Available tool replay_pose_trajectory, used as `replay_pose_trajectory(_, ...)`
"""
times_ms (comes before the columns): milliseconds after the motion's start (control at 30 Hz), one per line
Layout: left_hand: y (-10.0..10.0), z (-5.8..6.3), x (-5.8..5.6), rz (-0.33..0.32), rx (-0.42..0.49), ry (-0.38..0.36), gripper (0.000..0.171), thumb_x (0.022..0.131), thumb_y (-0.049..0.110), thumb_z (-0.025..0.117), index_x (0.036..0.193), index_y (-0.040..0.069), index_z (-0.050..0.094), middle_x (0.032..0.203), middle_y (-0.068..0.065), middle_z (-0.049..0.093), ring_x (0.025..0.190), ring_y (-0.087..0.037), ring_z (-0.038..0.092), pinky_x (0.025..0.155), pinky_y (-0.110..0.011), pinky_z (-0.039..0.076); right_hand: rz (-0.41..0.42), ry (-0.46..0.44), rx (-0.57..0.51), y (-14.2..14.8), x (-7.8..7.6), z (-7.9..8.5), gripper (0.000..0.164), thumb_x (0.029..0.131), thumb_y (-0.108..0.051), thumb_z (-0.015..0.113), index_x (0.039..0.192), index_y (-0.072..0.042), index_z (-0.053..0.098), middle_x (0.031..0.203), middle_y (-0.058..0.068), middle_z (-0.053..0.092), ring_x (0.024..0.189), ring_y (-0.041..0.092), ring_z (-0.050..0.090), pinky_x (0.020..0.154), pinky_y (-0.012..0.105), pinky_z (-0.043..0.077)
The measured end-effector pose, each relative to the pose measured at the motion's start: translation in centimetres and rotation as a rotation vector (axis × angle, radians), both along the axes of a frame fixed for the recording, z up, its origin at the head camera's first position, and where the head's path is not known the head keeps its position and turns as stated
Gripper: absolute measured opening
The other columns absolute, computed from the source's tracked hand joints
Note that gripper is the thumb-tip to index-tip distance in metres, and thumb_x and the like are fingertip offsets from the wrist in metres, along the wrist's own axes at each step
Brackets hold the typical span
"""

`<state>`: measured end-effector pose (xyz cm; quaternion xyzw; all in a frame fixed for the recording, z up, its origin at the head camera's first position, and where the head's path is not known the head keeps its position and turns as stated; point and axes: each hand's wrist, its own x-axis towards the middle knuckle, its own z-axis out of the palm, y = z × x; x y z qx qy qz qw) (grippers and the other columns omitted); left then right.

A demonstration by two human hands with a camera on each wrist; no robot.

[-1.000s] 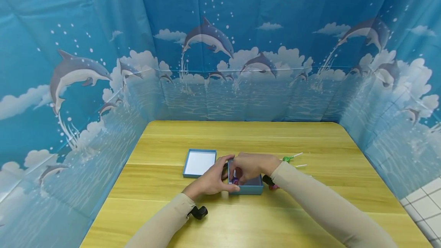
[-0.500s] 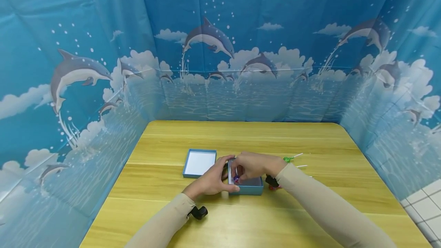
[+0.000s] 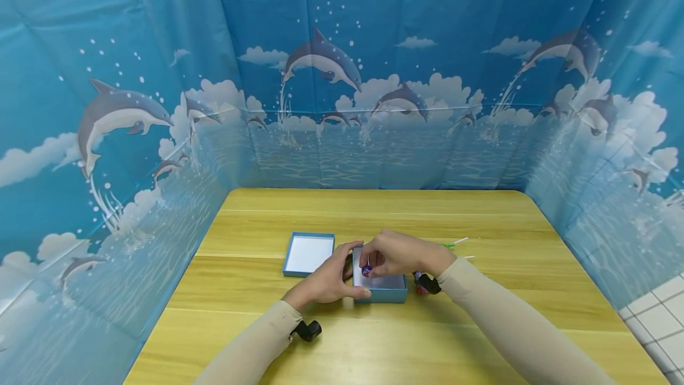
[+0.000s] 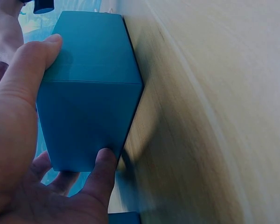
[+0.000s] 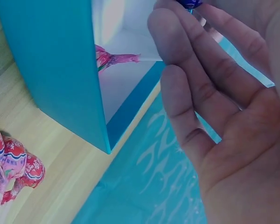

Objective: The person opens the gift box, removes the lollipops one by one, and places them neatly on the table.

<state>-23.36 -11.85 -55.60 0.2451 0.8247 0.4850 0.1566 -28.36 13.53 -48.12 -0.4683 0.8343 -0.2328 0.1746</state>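
Note:
A blue box (image 3: 380, 296) stands uncovered on the table. My left hand (image 3: 328, 279) grips its left end, thumb along the near side and fingers around the end; the left wrist view shows the thumb and a fingertip touching the box (image 4: 89, 123). Over the box, my right hand (image 3: 404, 254) pinches a purple-wrapped lollipop (image 3: 366, 270). Only a bit of that purple wrapper (image 5: 191, 3) shows at the top of the right wrist view. Inside the box lies a pink-wrapped lollipop (image 5: 114, 59); the rest of the interior is partly hidden by my right hand.
The box's blue lid (image 3: 309, 253), white inside, lies left of it. Several red and pink lollipops (image 5: 14, 158) lie right of the box, partly behind my right wrist. A green lollipop (image 3: 454, 243) lies farther back. A dolphin-print curtain (image 3: 342, 153) surrounds the table.
My right hand has lifted slightly and shifted back and to the right, with the purple lollipop still pinched. My left hand and the box have stayed put.

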Motion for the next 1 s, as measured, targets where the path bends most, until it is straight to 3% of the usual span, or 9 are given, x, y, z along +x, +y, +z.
replay_pose_trajectory(367,0.1,0.1,0.0,0.004,-0.025,0.010,0.113,0.102,0.040,0.095,0.186,0.019,0.023,0.186,-0.015,0.033,0.159,-0.024,0.058,0.135,-0.045,0.051,0.007,0.073,-0.078,0.8,0.6,0.5,0.011,0.107,-0.013,0.088,0.116,-0.019,0.086,0.096,-0.012,0.083,0.083,-0.003,0.074,0.076,0.020,0.065)
replay_pose_trajectory(600,0.1,0.4,0.1,0.010,-0.057,0.025,0.111,0.102,0.040,0.094,0.186,0.022,0.023,0.188,-0.015,0.031,0.168,-0.028,0.049,0.138,-0.050,0.047,-0.016,0.093,-0.101,1.6,1.0,0.8,0.015,0.107,-0.013,0.088,0.121,-0.015,0.087,0.097,-0.010,0.084,0.084,-0.003,0.074,0.077,0.020,0.065)
replay_pose_trajectory(833,0.1,0.2,0.0,0.000,-0.046,0.027,0.111,0.102,0.037,0.094,0.186,0.020,0.023,0.183,-0.015,0.037,0.159,-0.024,0.057,0.133,-0.043,0.053,-0.042,0.116,-0.125,2.3,1.2,0.7,0.015,0.107,-0.016,0.087,0.123,-0.015,0.087,0.098,-0.010,0.085,0.087,-0.002,0.077,0.080,0.027,0.070)
replay_pose_trajectory(1000,0.1,0.1,0.0,-0.003,-0.050,0.033,0.111,0.102,0.039,0.094,0.186,0.020,0.024,0.184,-0.017,0.035,0.160,-0.027,0.056,0.133,-0.046,0.053,-0.059,0.122,-0.139,2.7,1.4,0.6,0.014,0.107,-0.016,0.087,0.122,-0.017,0.087,0.096,-0.012,0.085,0.085,-0.002,0.077,0.079,0.023,0.067)
